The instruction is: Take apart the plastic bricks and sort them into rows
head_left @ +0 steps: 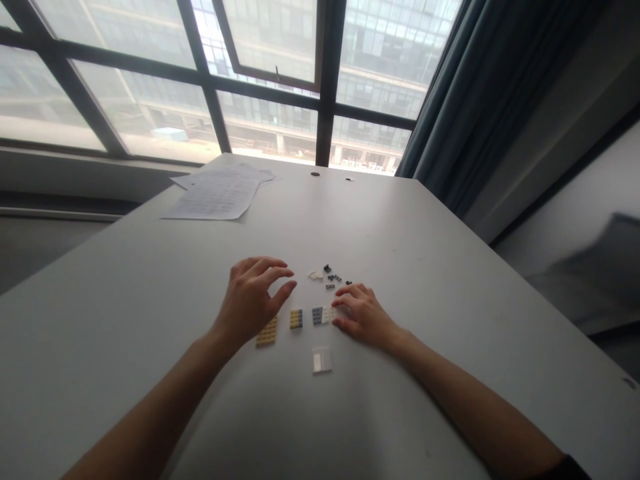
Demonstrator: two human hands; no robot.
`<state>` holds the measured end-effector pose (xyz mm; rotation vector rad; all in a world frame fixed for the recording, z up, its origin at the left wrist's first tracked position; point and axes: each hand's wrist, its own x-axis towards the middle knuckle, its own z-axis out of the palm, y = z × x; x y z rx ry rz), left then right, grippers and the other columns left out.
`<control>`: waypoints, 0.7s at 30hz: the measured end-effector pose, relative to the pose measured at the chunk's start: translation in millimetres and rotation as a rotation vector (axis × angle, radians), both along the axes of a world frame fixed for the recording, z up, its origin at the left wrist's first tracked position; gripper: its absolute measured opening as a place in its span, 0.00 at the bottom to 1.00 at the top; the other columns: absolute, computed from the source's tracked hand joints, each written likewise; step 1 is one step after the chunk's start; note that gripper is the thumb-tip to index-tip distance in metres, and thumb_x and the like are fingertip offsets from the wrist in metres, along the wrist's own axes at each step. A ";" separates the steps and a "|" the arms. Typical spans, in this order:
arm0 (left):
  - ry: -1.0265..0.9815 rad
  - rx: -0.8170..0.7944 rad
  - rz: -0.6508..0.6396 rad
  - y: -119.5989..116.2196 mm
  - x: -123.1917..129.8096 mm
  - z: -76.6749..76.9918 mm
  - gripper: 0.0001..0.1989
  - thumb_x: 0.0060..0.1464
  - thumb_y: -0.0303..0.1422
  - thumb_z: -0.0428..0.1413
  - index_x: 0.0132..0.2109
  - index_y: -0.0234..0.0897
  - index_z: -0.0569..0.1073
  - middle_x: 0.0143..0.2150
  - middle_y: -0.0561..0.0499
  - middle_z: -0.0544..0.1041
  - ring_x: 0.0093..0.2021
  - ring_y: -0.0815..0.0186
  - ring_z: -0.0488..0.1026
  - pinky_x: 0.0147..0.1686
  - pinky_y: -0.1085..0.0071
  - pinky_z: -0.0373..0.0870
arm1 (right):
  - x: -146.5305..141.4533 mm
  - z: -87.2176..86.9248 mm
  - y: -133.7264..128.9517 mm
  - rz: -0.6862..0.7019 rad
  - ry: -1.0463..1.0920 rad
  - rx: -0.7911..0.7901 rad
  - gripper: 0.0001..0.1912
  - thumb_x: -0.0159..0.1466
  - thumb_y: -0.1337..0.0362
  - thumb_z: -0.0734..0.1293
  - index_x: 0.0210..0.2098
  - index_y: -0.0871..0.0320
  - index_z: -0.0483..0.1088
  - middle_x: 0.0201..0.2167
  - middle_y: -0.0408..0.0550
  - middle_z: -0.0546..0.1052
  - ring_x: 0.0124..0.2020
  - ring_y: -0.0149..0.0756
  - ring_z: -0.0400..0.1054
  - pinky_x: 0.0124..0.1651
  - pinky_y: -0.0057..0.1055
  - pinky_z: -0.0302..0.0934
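Observation:
My left hand (257, 293) is held over the table with thumb and fingers apart, holding nothing. Partly hidden under it is a block of tan toy bricks (267, 332). Just right of that lies a smaller tan and blue-grey block (296, 319). My right hand (364, 315) rests at the right end of a row of white toy bricks (327, 315), its thumb and forefinger at the near and far edges. Blue-grey toy bricks (317, 315) sit at the left end of the row. My right fingers partly cover the white end.
Small white pieces (315, 275) and several dark pieces (334, 277) lie beyond my hands. A clear and white flat piece (321, 361) is nearer me. Printed sheets (215, 193) lie at the back left of the white table (410, 267), before the window.

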<state>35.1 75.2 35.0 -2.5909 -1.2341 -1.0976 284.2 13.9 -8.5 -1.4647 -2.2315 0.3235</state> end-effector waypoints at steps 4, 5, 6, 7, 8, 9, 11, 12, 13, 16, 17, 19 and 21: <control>0.001 0.003 0.001 -1.3 1.1 1.3 0.10 0.57 0.39 0.53 0.38 0.41 0.77 0.42 0.49 0.78 0.47 0.58 0.71 0.53 0.57 0.60 | 0.1 -1.4 -0.2 0.006 0.005 -0.008 0.14 0.58 0.60 0.70 0.44 0.55 0.72 0.51 0.50 0.70 0.54 0.43 0.59 0.56 0.43 0.52; 0.000 0.003 0.001 -1.4 1.3 1.2 0.10 0.57 0.39 0.53 0.38 0.41 0.77 0.42 0.49 0.78 0.47 0.58 0.71 0.53 0.57 0.60 | 0.1 -1.5 -0.3 0.009 0.007 -0.007 0.15 0.58 0.60 0.70 0.44 0.55 0.72 0.51 0.50 0.70 0.54 0.43 0.59 0.56 0.44 0.52; -0.001 0.003 0.002 -1.5 1.5 1.0 0.10 0.57 0.39 0.53 0.38 0.41 0.77 0.42 0.49 0.78 0.47 0.58 0.71 0.53 0.57 0.60 | 0.0 -1.6 -0.4 0.012 0.008 -0.007 0.15 0.59 0.60 0.70 0.45 0.55 0.72 0.51 0.50 0.70 0.54 0.43 0.59 0.56 0.44 0.52; -0.001 0.003 0.002 -1.6 1.7 0.8 0.10 0.57 0.39 0.53 0.38 0.41 0.77 0.42 0.49 0.78 0.47 0.58 0.71 0.53 0.57 0.60 | -0.2 -1.7 -0.6 0.015 0.009 -0.006 0.15 0.59 0.60 0.70 0.45 0.55 0.72 0.51 0.50 0.70 0.54 0.43 0.59 0.57 0.44 0.52; -0.001 0.002 0.002 -1.6 1.9 0.6 0.10 0.57 0.39 0.53 0.38 0.41 0.77 0.42 0.49 0.78 0.47 0.58 0.71 0.53 0.57 0.60 | -0.5 -1.8 -0.8 0.017 0.010 -0.005 0.15 0.59 0.60 0.69 0.45 0.55 0.72 0.51 0.50 0.70 0.54 0.43 0.59 0.57 0.44 0.52; 0.000 0.001 0.002 -1.7 2.1 0.4 0.10 0.57 0.39 0.53 0.38 0.41 0.77 0.43 0.49 0.78 0.47 0.58 0.71 0.53 0.57 0.60 | -1.0 -1.9 -1.2 0.017 0.011 -0.003 0.15 0.59 0.60 0.69 0.45 0.55 0.72 0.51 0.50 0.70 0.54 0.43 0.59 0.57 0.44 0.52; 0.001 0.003 -0.001 -1.7 2.1 0.4 0.10 0.57 0.39 0.54 0.37 0.41 0.77 0.43 0.49 0.78 0.47 0.58 0.71 0.53 0.57 0.60 | -2.0 -1.9 -2.0 0.018 0.012 0.000 0.14 0.60 0.60 0.69 0.45 0.55 0.72 0.51 0.50 0.71 0.53 0.44 0.59 0.57 0.44 0.52; 0.001 0.005 -0.002 -1.6 2.0 0.5 0.10 0.57 0.39 0.54 0.38 0.41 0.77 0.43 0.49 0.78 0.47 0.58 0.71 0.53 0.56 0.60 | -2.3 -1.6 -2.2 0.020 0.017 0.003 0.15 0.60 0.60 0.69 0.46 0.55 0.72 0.51 0.50 0.71 0.53 0.44 0.60 0.57 0.44 0.52; -0.001 0.007 -0.001 -1.5 1.7 0.7 0.10 0.57 0.39 0.54 0.38 0.40 0.77 0.42 0.49 0.78 0.47 0.58 0.71 0.53 0.56 0.61 | -2.2 -1.1 -2.3 0.017 0.028 0.011 0.16 0.60 0.59 0.69 0.47 0.55 0.71 0.51 0.50 0.71 0.53 0.44 0.60 0.57 0.44 0.52; -0.011 0.007 0.005 -0.7 0.2 1.3 0.10 0.57 0.39 0.54 0.38 0.41 0.77 0.42 0.49 0.78 0.47 0.58 0.71 0.53 0.56 0.61 | 2.3 1.7 -0.5 -0.053 0.110 0.082 0.18 0.60 0.59 0.68 0.49 0.55 0.69 0.50 0.51 0.72 0.52 0.43 0.62 0.57 0.44 0.54; -0.015 0.006 0.008 -0.3 -0.5 1.4 0.10 0.57 0.39 0.53 0.38 0.41 0.76 0.43 0.49 0.78 0.47 0.58 0.71 0.53 0.56 0.61 | 5.6 2.9 0.8 -0.099 0.150 0.120 0.17 0.60 0.59 0.68 0.48 0.55 0.69 0.49 0.51 0.72 0.52 0.43 0.63 0.56 0.43 0.54; -0.019 0.005 0.010 0.7 -1.8 1.5 0.10 0.57 0.39 0.53 0.38 0.41 0.76 0.43 0.49 0.78 0.47 0.58 0.71 0.53 0.56 0.61 | 14.6 4.9 4.1 -0.197 0.225 0.192 0.14 0.61 0.61 0.66 0.46 0.56 0.70 0.47 0.51 0.73 0.50 0.42 0.64 0.55 0.42 0.56; -0.017 0.003 0.015 1.3 -2.8 1.5 0.10 0.57 0.39 0.53 0.38 0.41 0.76 0.43 0.49 0.78 0.47 0.58 0.71 0.53 0.57 0.61 | 25.0 5.2 7.6 -0.280 0.283 0.234 0.11 0.61 0.62 0.65 0.43 0.56 0.71 0.44 0.51 0.73 0.49 0.42 0.65 0.55 0.41 0.58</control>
